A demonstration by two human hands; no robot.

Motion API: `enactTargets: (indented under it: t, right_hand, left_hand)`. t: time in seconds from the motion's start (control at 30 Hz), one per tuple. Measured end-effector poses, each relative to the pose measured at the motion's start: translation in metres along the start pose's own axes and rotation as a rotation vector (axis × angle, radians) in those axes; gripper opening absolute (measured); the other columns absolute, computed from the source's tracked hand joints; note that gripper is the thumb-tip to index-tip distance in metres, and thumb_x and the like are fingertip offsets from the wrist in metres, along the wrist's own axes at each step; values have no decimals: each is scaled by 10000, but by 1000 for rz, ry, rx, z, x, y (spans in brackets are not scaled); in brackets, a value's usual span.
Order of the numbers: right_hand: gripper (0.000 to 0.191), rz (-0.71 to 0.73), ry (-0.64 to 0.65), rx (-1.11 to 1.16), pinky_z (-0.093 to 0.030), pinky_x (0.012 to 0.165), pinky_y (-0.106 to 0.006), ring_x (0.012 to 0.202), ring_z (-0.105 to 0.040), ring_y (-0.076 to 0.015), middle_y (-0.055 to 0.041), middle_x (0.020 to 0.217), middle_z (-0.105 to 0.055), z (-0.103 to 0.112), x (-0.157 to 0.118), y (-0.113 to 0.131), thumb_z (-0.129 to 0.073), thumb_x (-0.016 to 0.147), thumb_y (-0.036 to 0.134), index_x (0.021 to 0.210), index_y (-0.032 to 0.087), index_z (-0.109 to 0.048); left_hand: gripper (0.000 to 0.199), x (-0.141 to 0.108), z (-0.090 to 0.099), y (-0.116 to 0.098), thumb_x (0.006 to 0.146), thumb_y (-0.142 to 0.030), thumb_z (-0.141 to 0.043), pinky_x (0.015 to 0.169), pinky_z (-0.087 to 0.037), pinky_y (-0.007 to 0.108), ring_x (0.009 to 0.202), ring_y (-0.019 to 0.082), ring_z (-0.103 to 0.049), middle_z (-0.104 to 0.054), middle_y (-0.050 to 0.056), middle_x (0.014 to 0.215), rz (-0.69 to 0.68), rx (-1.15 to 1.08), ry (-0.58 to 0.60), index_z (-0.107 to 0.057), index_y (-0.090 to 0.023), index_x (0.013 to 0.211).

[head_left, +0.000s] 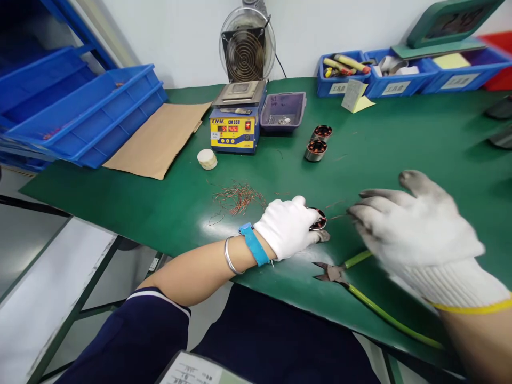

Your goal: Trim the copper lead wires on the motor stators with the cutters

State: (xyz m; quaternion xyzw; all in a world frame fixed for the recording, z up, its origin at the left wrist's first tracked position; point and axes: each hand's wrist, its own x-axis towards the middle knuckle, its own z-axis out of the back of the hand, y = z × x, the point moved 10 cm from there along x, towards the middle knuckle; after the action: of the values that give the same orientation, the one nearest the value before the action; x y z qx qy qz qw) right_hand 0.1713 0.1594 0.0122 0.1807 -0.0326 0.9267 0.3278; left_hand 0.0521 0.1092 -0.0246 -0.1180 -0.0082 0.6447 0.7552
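Observation:
My left hand [288,226], in a white glove with grey fingertips, is closed around a small motor stator [319,220] on the green table. The stator has a metal ring and copper windings, and my fingers hide part of it. Thin copper wires [336,216] stick out from its right side. My right hand [416,224], gloved and blurred, is at the right with its fingertips drawn together at a wire's end; one finger is raised apart. Below lie diagonal cutters [334,272] with green handles, jaws apart, partly under my right hand.
Copper wire scraps [240,198] lie left of the stator. Two more stators [316,150] stand farther back. Behind are a soldering pot [233,130], a purple tray [282,111], a fan [245,48], a round white pad [207,159], cardboard [164,136] and blue bins [344,72].

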Motion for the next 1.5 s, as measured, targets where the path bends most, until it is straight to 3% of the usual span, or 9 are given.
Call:
enactTargets:
  t: [0.17, 0.27, 0.37, 0.47, 0.73, 1.0, 1.23, 1.33, 1.5]
  right_hand:
    - [366, -438, 178, 145, -570, 860, -606, 829, -718, -356, -113, 923, -782, -9, -19, -59, -532, 810, 565, 847, 281, -761]
    - [544, -434, 287, 499, -579, 927, -541, 1041, -719, -363, -104, 1191, -768, -42, -20, -25, -549, 805, 655, 1119, 271, -773]
    - [546, -556, 112, 763, -600, 876, -481, 1074, -710, -356, -133, 1214, -757, -53, -13, -1, -637, 788, 593, 1167, 220, -761]
    - [441, -768, 51, 1087, -603, 623, -372, 772, -726, -279, -105, 879, -782, -67, -12, 7, -724, 725, 548, 979, 192, -782]
    - [263, -1022, -336, 1087, -613, 812, -358, 843, -730, -205, -82, 887, -760, -29, -29, -59, -582, 765, 484, 820, 234, -646]
    - [235, -936, 7, 1107, -475, 489, -276, 491, -575, -150, -15, 554, -649, -64, -12, -9, -811, 645, 403, 673, 192, -710]
    - [346, -1016, -287, 940, -540, 556, -318, 543, -584, -150, -24, 667, -645, -31, -17, -77, -642, 810, 578, 779, 237, -591]
    - [315, -962, -148, 858, -517, 560, -362, 539, -598, -190, -31, 626, -653, -20, -23, -79, -752, 707, 537, 727, 240, -651]
    - [316, -375, 10, 446, -549, 728, -442, 873, -702, -315, -102, 1044, -769, -13, -5, 2, -727, 738, 372, 1024, 250, -779]
  left_hand:
    - [448, 1, 2, 8, 965, -640, -582, 742, -502, 329, 923, 254, -704, -632, 62, 1045, 64, -78, -92, -746, -263, 1142]
    - [455, 0, 5, 8, 967, -638, -578, 727, -493, 340, 911, 259, -701, -639, 70, 1061, 71, -74, -149, -742, -250, 1139]
    - [420, -1, 5, 2, 943, -610, -635, 724, -479, 350, 904, 273, -701, -644, 75, 1027, 54, -36, -150, -753, -235, 1091]
    - [429, -4, 6, -6, 942, -626, -627, 703, -452, 351, 890, 278, -696, -641, 76, 957, 19, -6, -142, -768, -233, 1038]
    - [598, -9, 16, 6, 893, -780, -570, 629, -377, 342, 754, 252, -660, -633, 69, 848, 77, 38, -251, -792, -227, 938]
    - [523, -9, 14, 5, 928, -702, -594, 661, -396, 349, 779, 259, -667, -642, 77, 848, 103, 93, -193, -788, -217, 923]
    - [530, -4, 9, 9, 967, -685, -537, 747, -471, 375, 873, 287, -693, -666, 93, 916, 144, 87, -138, -775, -212, 965]
    - [434, -3, 6, 13, 980, -602, -579, 775, -513, 389, 918, 299, -714, -694, 102, 1032, 178, 43, -117, -725, -205, 1079]
    - [664, -3, 5, 37, 830, -517, -795, 819, -569, 376, 1014, 318, -740, -735, 90, 1177, 291, -261, -122, -537, -227, 1368]
